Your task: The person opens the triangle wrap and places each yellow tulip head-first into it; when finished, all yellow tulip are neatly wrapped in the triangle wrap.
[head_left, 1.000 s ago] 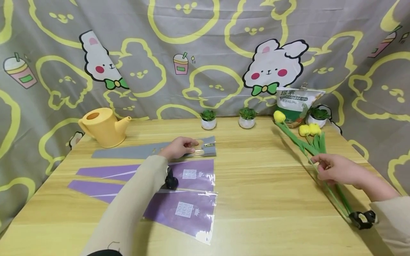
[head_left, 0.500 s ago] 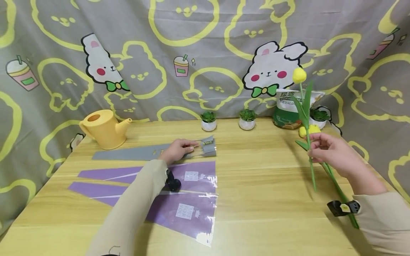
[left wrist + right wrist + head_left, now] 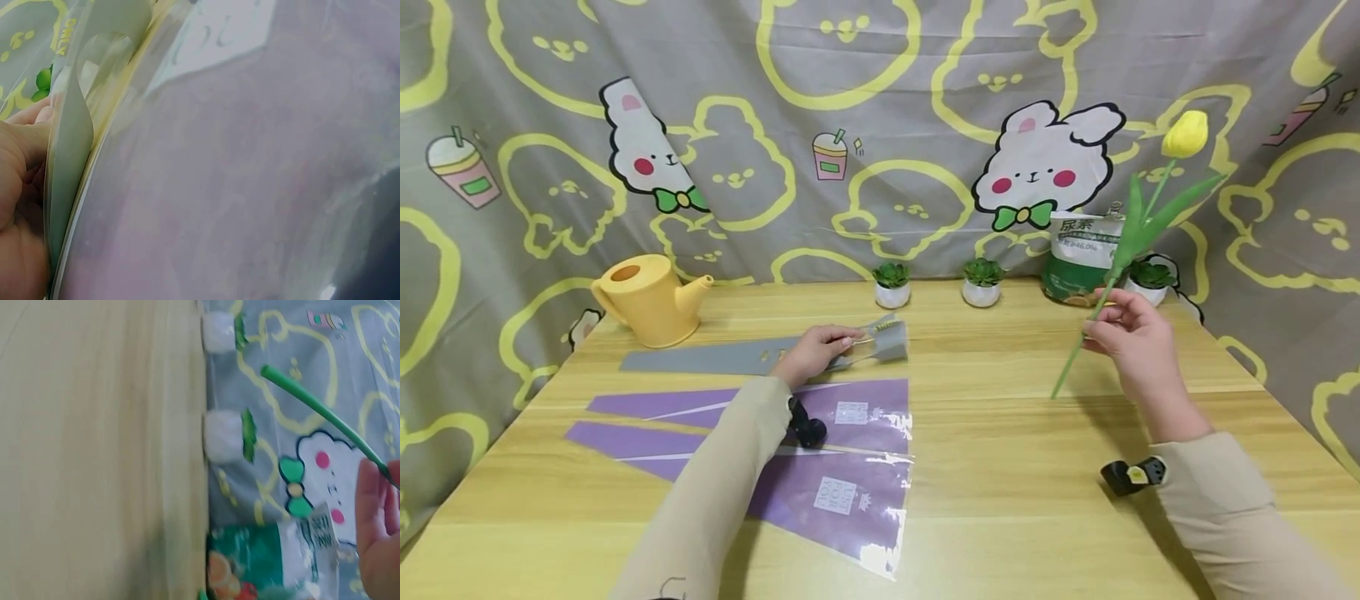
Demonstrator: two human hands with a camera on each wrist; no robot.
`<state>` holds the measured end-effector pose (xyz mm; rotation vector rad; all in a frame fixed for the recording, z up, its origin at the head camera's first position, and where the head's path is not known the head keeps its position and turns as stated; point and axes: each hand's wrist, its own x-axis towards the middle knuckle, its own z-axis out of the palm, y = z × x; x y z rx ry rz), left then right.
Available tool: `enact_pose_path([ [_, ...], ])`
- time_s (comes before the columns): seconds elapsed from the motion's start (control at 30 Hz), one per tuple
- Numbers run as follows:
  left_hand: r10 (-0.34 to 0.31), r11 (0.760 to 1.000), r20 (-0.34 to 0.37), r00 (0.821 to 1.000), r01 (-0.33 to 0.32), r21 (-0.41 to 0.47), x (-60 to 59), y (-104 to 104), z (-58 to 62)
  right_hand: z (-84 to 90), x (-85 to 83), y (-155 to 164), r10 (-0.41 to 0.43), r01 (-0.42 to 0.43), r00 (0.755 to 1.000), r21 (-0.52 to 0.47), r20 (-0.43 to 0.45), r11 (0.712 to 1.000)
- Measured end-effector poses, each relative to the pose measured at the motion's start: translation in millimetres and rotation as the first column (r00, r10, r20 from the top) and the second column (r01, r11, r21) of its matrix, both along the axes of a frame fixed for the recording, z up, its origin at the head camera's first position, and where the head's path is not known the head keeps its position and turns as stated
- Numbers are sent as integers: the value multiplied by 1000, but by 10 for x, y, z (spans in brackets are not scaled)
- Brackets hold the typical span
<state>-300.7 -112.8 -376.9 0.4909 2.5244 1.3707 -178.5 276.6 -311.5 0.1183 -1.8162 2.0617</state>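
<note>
My left hand (image 3: pixel 816 354) pinches the upper layer of a grey flower wrapping sleeve (image 3: pixel 700 360), whose right end gapes. In the left wrist view, the thumb and fingers sit against the sleeve's curved grey sheet (image 3: pixel 72 144). Above the table at right, my right hand (image 3: pixel 1138 354) holds a yellow artificial tulip (image 3: pixel 1185 135) by its green stem, between thumb and fingers. The flower points up and right, and the stem's bare end slants down left. That stem end (image 3: pixel 319 407) also shows in the right wrist view.
Two purple clear-fronted sleeves (image 3: pixel 865 475) lie in front of the grey one. A yellow watering can (image 3: pixel 651 304) stands back left. Small potted succulents (image 3: pixel 892 287) and a green-and-white bag (image 3: pixel 1071 275) line the back edge by the patterned curtain (image 3: pixel 917 192).
My right hand has lifted the tulip off the table, raised it upright, then moved left and tilted it. The left hand stays on the grey sleeve, whose end has opened wider.
</note>
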Motion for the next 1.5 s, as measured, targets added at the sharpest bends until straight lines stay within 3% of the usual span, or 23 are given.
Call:
enact_pose_path([
  [0.13, 19, 1000, -2, 1000, -19, 10, 4, 11, 5, -109, -154, -121, -78, 78, 997, -45, -15, 996],
  [0.2, 25, 1000, -5, 1000, -24, 18, 3, 15, 7, -279, -317, -101, -96, 93, 995, -78, -38, 993],
  [0.37, 39, 998, 8, 999, -39, 48, 1, 8, -12, -671, -697, -89, -59, 48, 996, -163, -64, 985],
  [0.43, 48, 997, 17, 999, -49, 56, 4, 0, -18, -725, -782, -160, -55, 44, 997, -186, -55, 982],
  [0.53, 58, 996, 28, 998, -59, 70, 5, -12, -22, -693, -817, -340, -102, 95, 995, -188, -25, 978],
  [0.67, 71, 993, 33, 997, -73, 93, 0, -13, -26, -450, -683, -650, -130, 134, 991, -242, 33, 961],
  [0.83, 81, 991, 6, 997, -81, 108, -5, -19, -43, -290, -625, -941, -157, 182, 982, -311, 105, 933],
  [1.0, 83, 990, -1, 997, -82, 115, 2, -14, -57, -349, -713, -1079, -152, 196, 978, -374, 143, 906],
  [1.2, 90, 990, 0, 996, -89, 111, 14, -9, -54, -439, -815, -1237, -160, 210, 974, -380, 161, 901],
  [1.5, 97, 989, -15, 995, -95, 117, 18, -3, -63, -515, -864, -1479, -72, 177, 965, -424, 252, 888],
])
